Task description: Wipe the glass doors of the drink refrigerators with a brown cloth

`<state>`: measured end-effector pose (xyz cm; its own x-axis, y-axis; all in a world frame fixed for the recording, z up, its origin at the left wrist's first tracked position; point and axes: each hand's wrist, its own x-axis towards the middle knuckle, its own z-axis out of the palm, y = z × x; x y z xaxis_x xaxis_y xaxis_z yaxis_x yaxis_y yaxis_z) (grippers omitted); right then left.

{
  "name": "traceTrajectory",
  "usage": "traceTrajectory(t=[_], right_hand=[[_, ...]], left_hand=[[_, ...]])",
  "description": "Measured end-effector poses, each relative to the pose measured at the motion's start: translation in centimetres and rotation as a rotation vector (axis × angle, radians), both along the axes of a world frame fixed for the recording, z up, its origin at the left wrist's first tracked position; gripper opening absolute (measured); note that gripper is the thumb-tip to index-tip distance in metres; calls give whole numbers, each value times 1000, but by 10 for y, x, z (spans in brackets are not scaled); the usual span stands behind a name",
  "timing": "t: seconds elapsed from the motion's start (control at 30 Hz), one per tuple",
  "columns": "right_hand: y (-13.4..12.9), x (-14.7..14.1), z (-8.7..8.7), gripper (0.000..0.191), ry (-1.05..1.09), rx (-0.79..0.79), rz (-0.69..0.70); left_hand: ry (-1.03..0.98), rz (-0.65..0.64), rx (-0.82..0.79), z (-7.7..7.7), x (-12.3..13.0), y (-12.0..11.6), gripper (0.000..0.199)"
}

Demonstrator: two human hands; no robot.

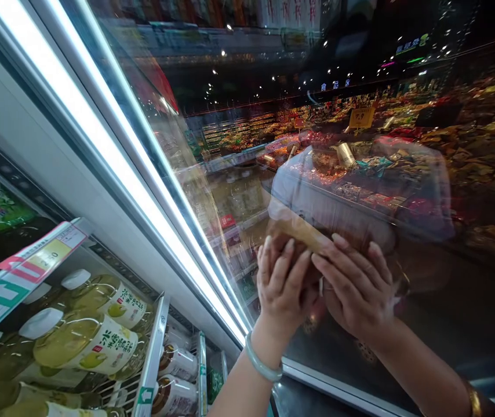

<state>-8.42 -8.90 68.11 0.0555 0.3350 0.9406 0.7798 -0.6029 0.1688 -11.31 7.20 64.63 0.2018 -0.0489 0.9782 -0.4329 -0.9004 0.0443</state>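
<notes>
My left hand (283, 281), with a pale green bangle (262, 359) at the wrist, is raised in front of the dark glass door (404, 341). Its fingers point up, slightly bent and apart, with the back of the hand toward me. Close beside it, my right hand (356, 286) reaches in from the lower right, fingers stretched up and leftward. A gold bracelet (474, 401) circles that forearm. Both palms face the glass; whether they touch it I cannot tell. Nothing held shows in either hand. Reflections blur the area between them.
Bright light strips (112, 168) run diagonally along the frame left of the door. Lower left, shelves carry bottles of pale yellow drink (95, 344) behind a price tag (50, 255), with brown-and-white bottles (178, 394) beside them. Reflected store displays and a person's light clothing cover the glass.
</notes>
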Motion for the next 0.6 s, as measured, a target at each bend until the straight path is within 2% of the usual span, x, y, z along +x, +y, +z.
traceTrajectory(t=[0.07, 0.13, 0.23, 0.3, 0.37, 0.5, 0.57, 0.6], right_hand=[[3, -1, -7, 44, -2, -62, -24], [5, -1, -11, 46, 0, -44, -5], [4, 3, -14, 59, -31, 125, 82], [1, 5, -18, 67, -86, 170, 100], [-1, 4, -21, 63, -109, 106, 66], [3, -2, -18, 43, -22, -9, -37], [10, -4, -14, 41, -2, 15, -54], [13, -5, -13, 41, 7, 42, -48]], left_hand=[[-4, 59, -83, -5, -3, 7, 63], [-6, 58, -135, -1, -2, 2, 64], [-35, -47, -47, 16, 5, -15, 58], [-68, -54, 34, 21, 10, -17, 52], [-61, -15, 62, 12, 9, -10, 47], [-16, 49, -46, -27, -3, 6, 50], [-21, 65, -100, -32, -3, 7, 53], [-39, 55, -100, -28, 0, 7, 53]])
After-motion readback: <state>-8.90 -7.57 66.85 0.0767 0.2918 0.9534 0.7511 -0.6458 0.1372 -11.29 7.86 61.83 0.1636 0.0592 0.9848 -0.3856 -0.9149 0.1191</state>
